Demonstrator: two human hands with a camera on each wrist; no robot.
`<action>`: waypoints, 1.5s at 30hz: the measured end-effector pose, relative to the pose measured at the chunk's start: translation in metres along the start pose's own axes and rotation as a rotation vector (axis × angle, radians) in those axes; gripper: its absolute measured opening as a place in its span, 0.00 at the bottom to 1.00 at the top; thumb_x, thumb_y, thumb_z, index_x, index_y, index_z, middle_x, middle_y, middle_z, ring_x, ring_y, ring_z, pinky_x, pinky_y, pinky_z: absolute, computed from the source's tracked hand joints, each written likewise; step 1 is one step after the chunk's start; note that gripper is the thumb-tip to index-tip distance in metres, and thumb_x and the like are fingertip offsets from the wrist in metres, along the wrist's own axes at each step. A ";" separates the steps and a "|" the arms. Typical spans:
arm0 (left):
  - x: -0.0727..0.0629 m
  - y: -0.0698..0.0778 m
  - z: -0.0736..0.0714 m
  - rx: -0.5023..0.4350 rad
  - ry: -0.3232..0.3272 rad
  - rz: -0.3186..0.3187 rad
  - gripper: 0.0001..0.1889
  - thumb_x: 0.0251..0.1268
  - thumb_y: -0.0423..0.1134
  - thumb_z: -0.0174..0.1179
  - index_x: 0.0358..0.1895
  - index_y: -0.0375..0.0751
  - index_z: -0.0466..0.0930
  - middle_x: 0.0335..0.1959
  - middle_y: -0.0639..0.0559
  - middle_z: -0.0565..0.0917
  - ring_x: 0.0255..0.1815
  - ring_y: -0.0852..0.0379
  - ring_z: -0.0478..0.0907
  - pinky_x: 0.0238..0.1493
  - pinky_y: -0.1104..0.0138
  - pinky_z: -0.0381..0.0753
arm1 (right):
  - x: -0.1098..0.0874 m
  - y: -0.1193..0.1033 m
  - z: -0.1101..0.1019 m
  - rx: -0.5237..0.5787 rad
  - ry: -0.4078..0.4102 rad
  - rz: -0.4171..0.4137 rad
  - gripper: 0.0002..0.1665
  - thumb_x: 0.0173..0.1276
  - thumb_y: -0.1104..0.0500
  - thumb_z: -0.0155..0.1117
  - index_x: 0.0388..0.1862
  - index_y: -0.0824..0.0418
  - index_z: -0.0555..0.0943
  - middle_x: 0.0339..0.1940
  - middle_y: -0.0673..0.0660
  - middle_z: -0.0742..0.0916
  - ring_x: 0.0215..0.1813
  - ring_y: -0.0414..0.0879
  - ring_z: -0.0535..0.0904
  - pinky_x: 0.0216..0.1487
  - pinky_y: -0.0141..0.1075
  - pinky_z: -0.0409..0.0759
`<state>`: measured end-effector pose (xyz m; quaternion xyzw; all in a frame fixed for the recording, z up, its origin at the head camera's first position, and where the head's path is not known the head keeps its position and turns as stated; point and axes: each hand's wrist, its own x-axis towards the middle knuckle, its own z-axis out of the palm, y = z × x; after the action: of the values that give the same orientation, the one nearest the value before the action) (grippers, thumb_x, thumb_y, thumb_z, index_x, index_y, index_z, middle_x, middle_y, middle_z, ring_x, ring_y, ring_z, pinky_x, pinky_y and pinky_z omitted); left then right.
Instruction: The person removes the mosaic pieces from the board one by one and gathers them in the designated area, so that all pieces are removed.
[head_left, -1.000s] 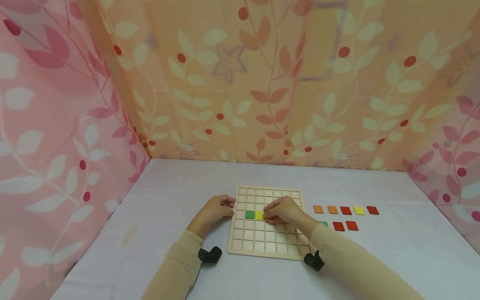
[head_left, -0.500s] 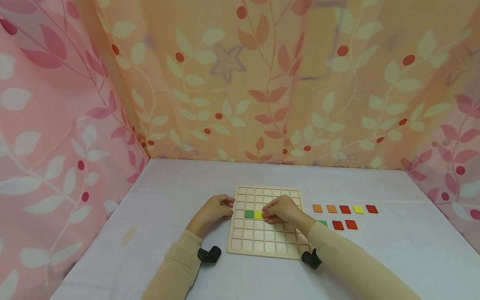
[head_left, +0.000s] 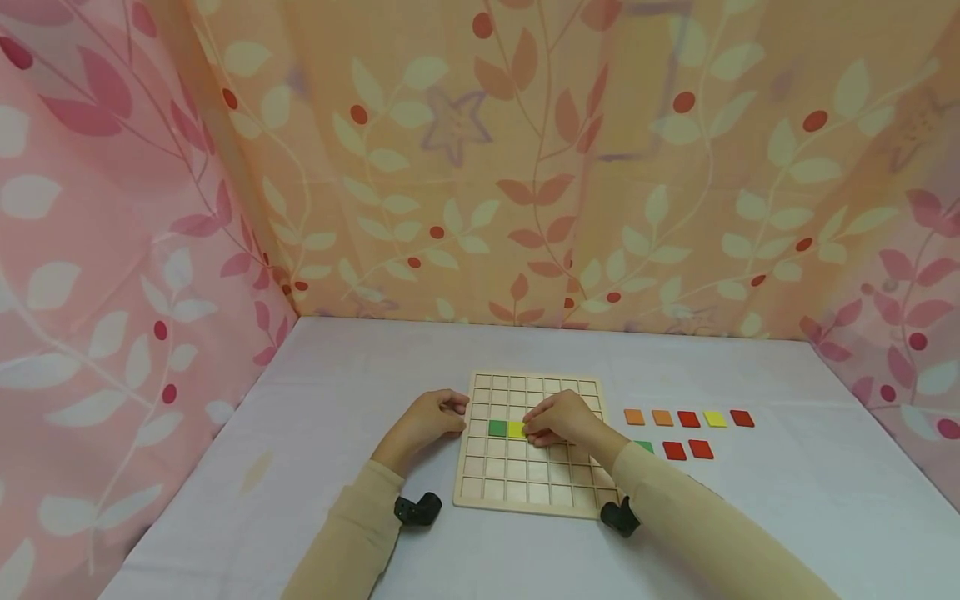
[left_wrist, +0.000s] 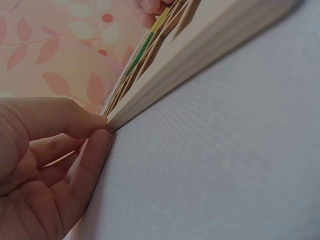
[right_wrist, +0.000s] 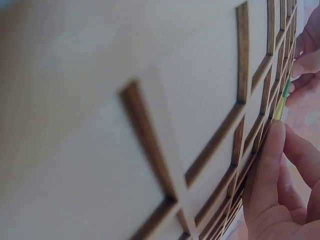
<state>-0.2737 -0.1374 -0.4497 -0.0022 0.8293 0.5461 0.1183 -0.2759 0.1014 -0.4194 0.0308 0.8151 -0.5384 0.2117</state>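
A square wooden grid board (head_left: 534, 509) lies on the white cloth. A green tile (head_left: 497, 428) sits in one of its cells, with a yellow tile (head_left: 516, 429) directly to its right. My right hand (head_left: 567, 419) reaches over the board, thumb and fingertips pinching the yellow tile's right side; the fingers cover part of it. At the board's left edge is my left hand (head_left: 431, 423). In the left wrist view, the thumb and a finger of that hand (left_wrist: 55, 150) hold the board's edge. The right wrist view shows the right fingertips meeting the yellow tile (right_wrist: 279, 108).
Right of the board lie loose tiles in two rows: orange (head_left: 634, 417), red (head_left: 688, 419), yellow (head_left: 715, 419) and, partly behind the right forearm, green (head_left: 645, 447). Black wrist devices (head_left: 418, 509) sit at both wrists. Patterned cloth (head_left: 420, 275) walls the back and sides.
Both hands keep their places at the board and the yellow tile. The whole head view shifts very slightly; no tile visibly changes place.
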 end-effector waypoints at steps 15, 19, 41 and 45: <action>0.002 -0.002 0.000 -0.037 -0.008 -0.016 0.21 0.56 0.23 0.61 0.56 0.33 0.79 0.43 0.45 0.80 0.36 0.58 0.77 0.37 0.69 0.83 | -0.006 -0.003 0.002 0.019 0.031 -0.019 0.08 0.60 0.69 0.71 0.38 0.71 0.86 0.30 0.58 0.90 0.28 0.42 0.86 0.34 0.33 0.87; 0.002 -0.002 0.001 -0.038 -0.010 -0.016 0.21 0.56 0.23 0.61 0.56 0.33 0.79 0.44 0.45 0.79 0.36 0.58 0.77 0.38 0.69 0.83 | -0.006 -0.003 0.003 0.024 0.049 -0.037 0.07 0.59 0.70 0.71 0.36 0.71 0.85 0.30 0.58 0.90 0.30 0.43 0.86 0.35 0.34 0.87; 0.003 -0.004 0.000 -0.054 -0.005 0.007 0.22 0.53 0.21 0.62 0.55 0.31 0.79 0.42 0.46 0.81 0.35 0.59 0.76 0.37 0.69 0.84 | -0.005 -0.001 0.010 0.033 0.080 -0.069 0.08 0.59 0.69 0.71 0.38 0.70 0.85 0.33 0.59 0.89 0.29 0.42 0.85 0.34 0.34 0.87; 0.003 -0.003 0.000 -0.056 -0.002 0.007 0.22 0.53 0.21 0.62 0.55 0.31 0.79 0.43 0.45 0.81 0.35 0.59 0.76 0.38 0.69 0.84 | -0.006 0.001 0.007 0.049 0.086 -0.069 0.08 0.60 0.69 0.71 0.39 0.70 0.85 0.34 0.58 0.89 0.29 0.42 0.85 0.35 0.35 0.88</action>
<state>-0.2759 -0.1378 -0.4531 -0.0021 0.8136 0.5695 0.1173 -0.2680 0.0968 -0.4197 0.0309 0.8107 -0.5633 0.1569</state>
